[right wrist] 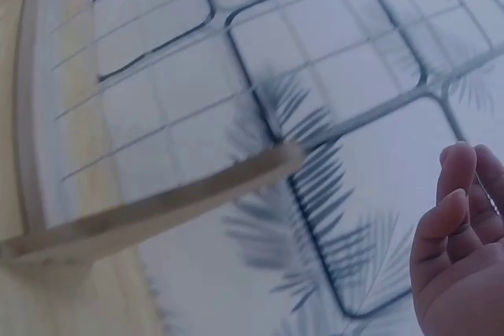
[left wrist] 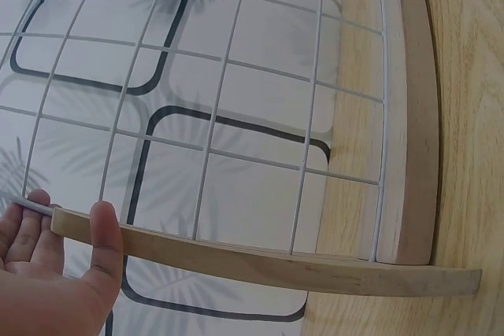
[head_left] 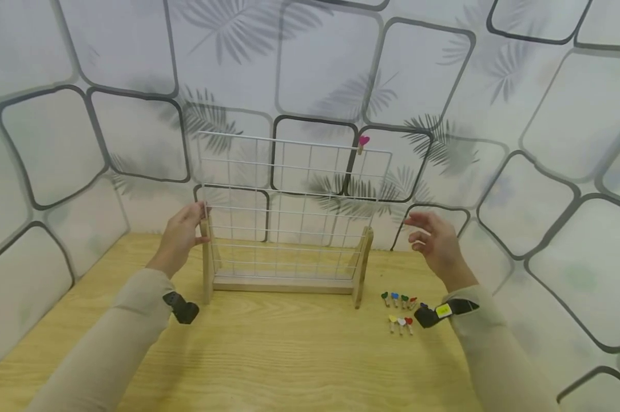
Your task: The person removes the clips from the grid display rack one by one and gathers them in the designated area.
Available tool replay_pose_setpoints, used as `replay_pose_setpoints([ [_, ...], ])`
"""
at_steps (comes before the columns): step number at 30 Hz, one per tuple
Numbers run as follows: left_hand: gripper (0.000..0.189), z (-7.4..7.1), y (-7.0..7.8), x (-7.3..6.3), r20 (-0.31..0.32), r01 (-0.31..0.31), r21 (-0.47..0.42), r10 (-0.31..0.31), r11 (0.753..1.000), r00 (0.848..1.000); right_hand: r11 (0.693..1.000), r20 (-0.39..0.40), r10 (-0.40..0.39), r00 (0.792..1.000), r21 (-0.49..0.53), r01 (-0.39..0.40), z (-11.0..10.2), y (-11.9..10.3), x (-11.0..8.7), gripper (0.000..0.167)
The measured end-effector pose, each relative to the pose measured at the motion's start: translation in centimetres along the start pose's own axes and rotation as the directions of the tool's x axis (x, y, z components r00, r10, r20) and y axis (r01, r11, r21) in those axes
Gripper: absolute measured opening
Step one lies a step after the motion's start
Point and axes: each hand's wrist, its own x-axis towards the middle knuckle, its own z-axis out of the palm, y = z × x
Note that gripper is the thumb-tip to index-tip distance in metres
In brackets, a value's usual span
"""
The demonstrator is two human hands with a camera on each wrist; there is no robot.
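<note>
A white wire grid rack (head_left: 289, 216) stands upright between two wooden side posts on a wooden base (head_left: 284, 284). My left hand (head_left: 180, 232) holds the upper end of the left post (left wrist: 236, 256); in the left wrist view, the thumb lies on one side of it and the fingers reach round by the wire edge. Right of the other post (head_left: 362, 269), my right hand (head_left: 436, 243) is raised in the air with loosely bent fingers and nothing visible in them. One mini clothespin with a pink heart (head_left: 362, 143) is clipped to the top wire near its right end.
On the table (head_left: 269, 355), several mini clothespins with coloured hearts (head_left: 401, 322) lie in two rows at the right, close to my right wrist. A patterned wall (head_left: 227, 63) rises behind the rack and along both sides.
</note>
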Motion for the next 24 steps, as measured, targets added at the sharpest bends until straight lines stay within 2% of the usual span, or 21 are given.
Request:
replay_pose_setpoints([
  [3,0.061,0.0,-0.1,0.1,-0.005,-0.010,0.009,0.010,1.000,1.000,0.999,-0.004,-0.051,0.999,0.008,0.051,1.9,-1.4,1.5,0.040],
  [10,0.061,0.2,-0.2,-0.1,-0.006,0.000,0.020,0.001,1.000,1.000,0.990,-0.020,-0.104,0.994,0.092,0.106,6.0,-4.8,4.3,0.049],
  [14,0.062,0.2,-0.2,0.1,-0.014,-0.022,0.013,0.022,1.000,1.000,0.989,-0.027,-0.117,0.993,0.086,0.119,8.0,-6.4,6.1,0.042],
  [19,0.061,0.2,-0.1,0.1,-0.027,-0.021,0.020,0.021,1.000,0.999,0.996,-0.054,-0.084,0.995,0.028,0.086,10.1,-7.3,8.2,0.042],
  [24,0.061,0.2,0.0,0.0,-0.025,-0.022,0.033,0.023,0.999,0.999,0.999,-0.043,-0.006,0.999,-0.047,0.004,11.5,-7.7,9.8,0.049],
])
